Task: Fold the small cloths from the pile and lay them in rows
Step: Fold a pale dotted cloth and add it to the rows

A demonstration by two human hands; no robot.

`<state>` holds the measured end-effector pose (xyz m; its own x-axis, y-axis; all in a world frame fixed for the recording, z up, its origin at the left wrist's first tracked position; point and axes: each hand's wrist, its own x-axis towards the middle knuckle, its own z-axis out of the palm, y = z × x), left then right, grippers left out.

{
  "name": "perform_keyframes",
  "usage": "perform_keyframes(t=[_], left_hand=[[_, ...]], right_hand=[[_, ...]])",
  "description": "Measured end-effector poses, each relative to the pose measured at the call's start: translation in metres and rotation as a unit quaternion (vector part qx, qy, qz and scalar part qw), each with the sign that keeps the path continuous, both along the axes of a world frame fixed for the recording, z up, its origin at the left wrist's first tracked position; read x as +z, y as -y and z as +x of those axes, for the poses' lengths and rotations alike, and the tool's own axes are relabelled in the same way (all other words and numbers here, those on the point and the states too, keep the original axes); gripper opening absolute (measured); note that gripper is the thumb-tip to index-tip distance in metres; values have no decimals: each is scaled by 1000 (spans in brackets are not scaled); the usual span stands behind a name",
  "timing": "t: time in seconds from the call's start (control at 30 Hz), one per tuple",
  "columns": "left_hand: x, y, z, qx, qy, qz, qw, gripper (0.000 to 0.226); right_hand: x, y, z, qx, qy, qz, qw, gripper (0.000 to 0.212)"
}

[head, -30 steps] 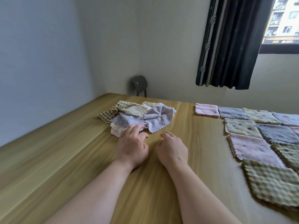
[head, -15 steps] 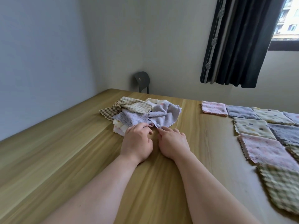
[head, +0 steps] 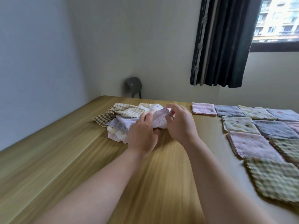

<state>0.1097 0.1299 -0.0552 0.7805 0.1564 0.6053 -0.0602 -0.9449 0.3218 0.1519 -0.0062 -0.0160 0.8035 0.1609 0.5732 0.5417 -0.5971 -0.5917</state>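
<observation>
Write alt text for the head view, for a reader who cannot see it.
A person's left hand and right hand grip a lilac dotted cloth over a pile of small cloths on a wooden table. Folded cloths lie in rows to the right; a dark curtain hangs behind.

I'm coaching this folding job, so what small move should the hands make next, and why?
Probably draw the lilac dotted cloth clear of the pile and spread it flat: left hand and right hand pinch it, bunched and unfolded.
</observation>
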Motion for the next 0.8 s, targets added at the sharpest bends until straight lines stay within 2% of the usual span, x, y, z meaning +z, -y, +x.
perform_keyframes(t=[0.1,0.17,0.23,0.33,0.4,0.53,0.63,0.7,0.8], left_hand=[[21,14,11,2,-9,-74,997,56],[31,17,19,-7,22,-117,993,31],[37,16,25,-18,7,-128,992,9],[51,9,30,-29,-70,-112,991,18],[63,3,28,-41,-90,-106,989,24],[82,-7,15,-90,-96,-51,990,23],[91,-16,9,-108,-97,-42,988,5],[94,-23,8,-105,-85,-52,989,4],[98,-29,5,-103,-62,-113,986,11]], right_hand=[[16,14,3,-14,36,5,999,21],[29,24,1,-30,33,40,998,19],[41,31,-2,-47,7,68,997,13],[51,41,-3,-62,-21,92,994,18],[57,48,-4,-85,-24,91,992,21],[66,59,-8,-116,-30,99,988,24],[72,64,-12,-140,-24,97,985,24],[74,70,-15,-162,-23,99,981,25],[80,78,-19,-172,-34,134,975,26]])
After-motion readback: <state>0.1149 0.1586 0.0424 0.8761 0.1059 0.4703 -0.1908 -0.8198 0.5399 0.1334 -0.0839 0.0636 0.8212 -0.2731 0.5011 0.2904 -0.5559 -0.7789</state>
